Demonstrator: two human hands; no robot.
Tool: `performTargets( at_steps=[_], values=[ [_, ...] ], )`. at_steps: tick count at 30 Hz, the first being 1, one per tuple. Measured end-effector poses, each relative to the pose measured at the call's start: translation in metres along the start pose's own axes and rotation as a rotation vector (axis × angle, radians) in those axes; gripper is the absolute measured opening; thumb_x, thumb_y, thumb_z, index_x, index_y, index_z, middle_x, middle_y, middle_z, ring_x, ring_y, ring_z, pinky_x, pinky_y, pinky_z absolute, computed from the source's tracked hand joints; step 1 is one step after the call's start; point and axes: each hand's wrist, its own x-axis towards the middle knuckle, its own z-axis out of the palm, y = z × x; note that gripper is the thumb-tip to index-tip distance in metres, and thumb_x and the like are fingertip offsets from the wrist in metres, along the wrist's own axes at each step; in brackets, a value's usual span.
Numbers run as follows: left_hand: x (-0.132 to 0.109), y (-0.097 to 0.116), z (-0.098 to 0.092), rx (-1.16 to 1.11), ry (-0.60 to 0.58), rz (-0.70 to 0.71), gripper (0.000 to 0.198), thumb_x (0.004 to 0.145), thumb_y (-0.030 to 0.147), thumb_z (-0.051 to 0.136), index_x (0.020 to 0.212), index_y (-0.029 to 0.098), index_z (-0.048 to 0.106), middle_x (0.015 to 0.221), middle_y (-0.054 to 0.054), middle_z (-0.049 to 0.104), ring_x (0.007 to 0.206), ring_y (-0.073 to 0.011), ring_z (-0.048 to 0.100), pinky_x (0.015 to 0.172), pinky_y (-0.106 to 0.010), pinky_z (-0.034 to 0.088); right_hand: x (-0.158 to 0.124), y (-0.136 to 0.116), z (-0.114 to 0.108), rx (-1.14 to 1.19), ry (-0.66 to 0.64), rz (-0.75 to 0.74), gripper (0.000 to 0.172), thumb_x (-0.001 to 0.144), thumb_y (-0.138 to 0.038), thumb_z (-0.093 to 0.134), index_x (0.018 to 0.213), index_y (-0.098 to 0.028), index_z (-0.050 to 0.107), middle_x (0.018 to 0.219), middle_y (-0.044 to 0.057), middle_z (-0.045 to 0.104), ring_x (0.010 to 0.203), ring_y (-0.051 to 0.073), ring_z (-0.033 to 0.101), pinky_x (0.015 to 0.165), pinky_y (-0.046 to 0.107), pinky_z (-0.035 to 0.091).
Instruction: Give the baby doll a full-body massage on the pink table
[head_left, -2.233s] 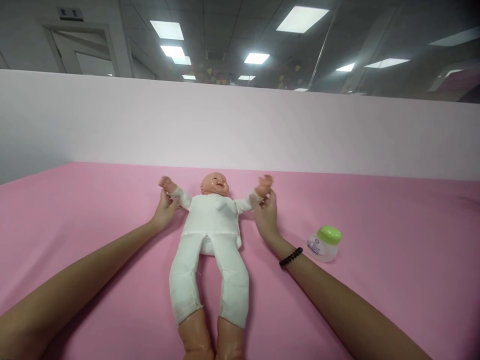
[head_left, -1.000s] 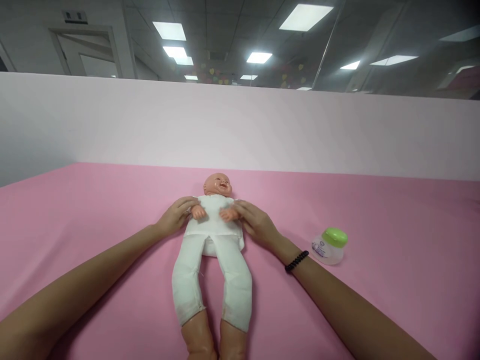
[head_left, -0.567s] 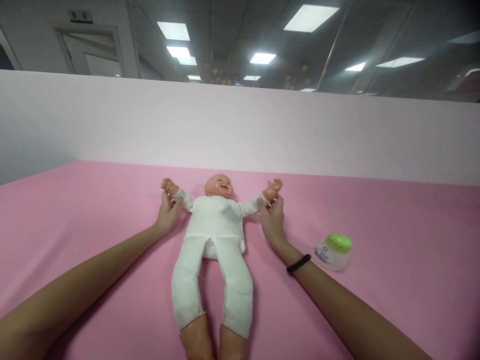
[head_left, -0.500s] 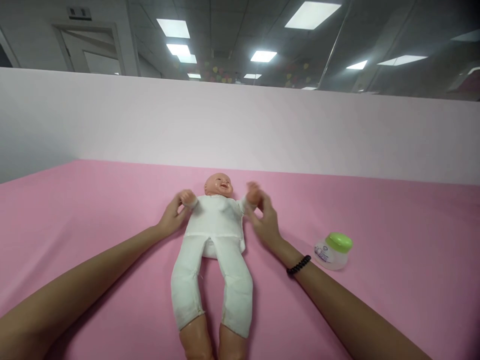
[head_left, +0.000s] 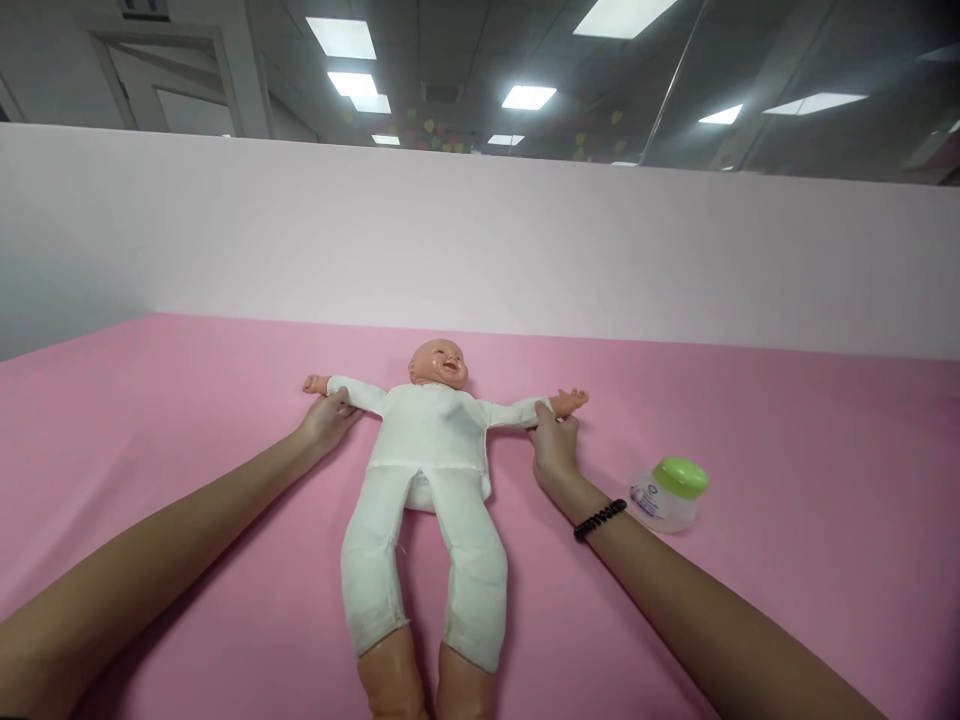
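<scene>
A baby doll (head_left: 431, 450) in a white cloth suit lies on its back on the pink sheet (head_left: 187, 400), head away from me, bare feet at the bottom edge. Its arms are stretched straight out to the sides. My left hand (head_left: 324, 420) is closed around the doll's wrist on the left side. My right hand (head_left: 555, 445), with a black bead bracelet on the wrist, grips the doll's other wrist on the right.
A small clear jar with a green lid (head_left: 671, 492) lies tilted on the sheet just right of my right forearm. A pale partition wall (head_left: 480, 250) runs along the far edge of the pink surface.
The doll's arms, folded toward its chest half a second ago, are now spread out flat to both sides, carried outward by my two hands.
</scene>
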Motion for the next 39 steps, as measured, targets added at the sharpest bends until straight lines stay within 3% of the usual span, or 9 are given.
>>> performTargets(
  at_steps=[3, 9, 17, 21, 26, 29, 32, 35, 39],
  values=[
    [-0.012, -0.002, 0.004, 0.219, -0.093, 0.213, 0.041, 0.085, 0.025, 0.072, 0.119, 0.028, 0.049, 0.112, -0.005, 0.064, 0.107, -0.0222, 0.065, 0.096, -0.042, 0.055, -0.016, -0.008, -0.002, -0.112, -0.207, -0.336, 0.056, 0.085, -0.034, 0.066, 0.135, -0.019, 0.046, 0.127, 0.013, 0.062, 0.113, 0.026, 0.064, 0.094, 0.042, 0.057],
    [-0.034, -0.003, 0.01, 0.922, -0.723, 0.654, 0.033, 0.091, 0.026, 0.063, 0.123, 0.025, 0.063, 0.134, -0.01, 0.06, 0.135, -0.0291, 0.047, 0.12, -0.051, 0.029, -0.048, -0.022, 0.001, -0.312, -0.962, -1.094, 0.04, 0.093, -0.014, 0.053, 0.13, -0.026, 0.06, 0.13, 0.007, 0.064, 0.128, 0.022, 0.057, 0.114, 0.044, 0.045],
    [-0.011, 0.0, 0.009, 0.196, -0.014, 0.091, 0.031, 0.088, 0.019, 0.065, 0.113, 0.026, 0.047, 0.111, -0.005, 0.062, 0.101, -0.0199, 0.065, 0.093, -0.04, 0.057, -0.02, -0.016, 0.003, 0.059, -0.163, -0.129, 0.06, 0.081, -0.034, 0.07, 0.134, -0.02, 0.049, 0.128, 0.012, 0.061, 0.11, 0.023, 0.064, 0.092, 0.039, 0.057],
    [-0.002, 0.004, 0.006, 0.05, 0.09, -0.067, 0.016, 0.088, 0.009, 0.058, 0.1, 0.018, 0.052, 0.099, -0.009, 0.065, 0.098, -0.0206, 0.067, 0.096, -0.038, 0.056, -0.004, -0.002, 0.002, 0.201, 0.046, 0.279, 0.062, 0.075, -0.024, 0.06, 0.135, -0.027, 0.046, 0.144, 0.008, 0.049, 0.123, 0.021, 0.058, 0.091, 0.035, 0.057],
    [-0.017, 0.004, 0.008, 0.293, -0.128, 0.221, 0.042, 0.083, 0.017, 0.068, 0.119, 0.029, 0.051, 0.117, -0.005, 0.064, 0.113, -0.023, 0.064, 0.102, -0.046, 0.052, -0.012, -0.008, -0.001, 0.12, -0.138, -0.066, 0.051, 0.074, -0.03, 0.063, 0.122, -0.02, 0.052, 0.122, 0.011, 0.061, 0.105, 0.024, 0.064, 0.085, 0.04, 0.058],
    [-0.028, 0.005, 0.008, 0.703, -0.584, 0.501, 0.034, 0.08, 0.017, 0.07, 0.112, 0.025, 0.066, 0.128, -0.009, 0.064, 0.131, -0.0272, 0.052, 0.118, -0.048, 0.035, -0.023, -0.021, -0.008, -0.076, -0.65, -0.662, 0.036, 0.075, -0.022, 0.062, 0.111, -0.021, 0.059, 0.114, 0.009, 0.065, 0.104, 0.024, 0.064, 0.093, 0.043, 0.056],
    [-0.035, 0.005, 0.009, 0.887, -0.737, 0.599, 0.033, 0.081, 0.017, 0.067, 0.114, 0.024, 0.07, 0.133, -0.01, 0.062, 0.137, -0.0294, 0.046, 0.122, -0.048, 0.027, -0.031, -0.029, -0.013, -0.267, -1.07, -1.069, 0.041, 0.074, -0.012, 0.06, 0.114, -0.024, 0.064, 0.113, 0.007, 0.067, 0.108, 0.024, 0.064, 0.098, 0.044, 0.054],
    [-0.034, 0.005, 0.012, 0.73, -0.529, 0.513, 0.039, 0.08, 0.018, 0.071, 0.118, 0.024, 0.063, 0.13, -0.01, 0.062, 0.128, -0.0273, 0.053, 0.114, -0.043, 0.038, -0.028, -0.026, -0.01, -0.158, -0.864, -0.903, 0.041, 0.077, -0.011, 0.058, 0.115, -0.023, 0.061, 0.112, 0.006, 0.067, 0.108, 0.023, 0.064, 0.098, 0.043, 0.053],
    [-0.013, 0.008, 0.01, 0.29, -0.022, 0.205, 0.034, 0.078, 0.013, 0.068, 0.104, 0.025, 0.051, 0.105, -0.003, 0.063, 0.099, -0.0189, 0.064, 0.09, -0.033, 0.052, -0.002, -0.013, -0.001, 0.27, -0.29, -0.214, 0.033, 0.069, -0.018, 0.057, 0.102, -0.022, 0.053, 0.095, 0.001, 0.063, 0.089, 0.018, 0.064, 0.081, 0.036, 0.056]
  ],
)
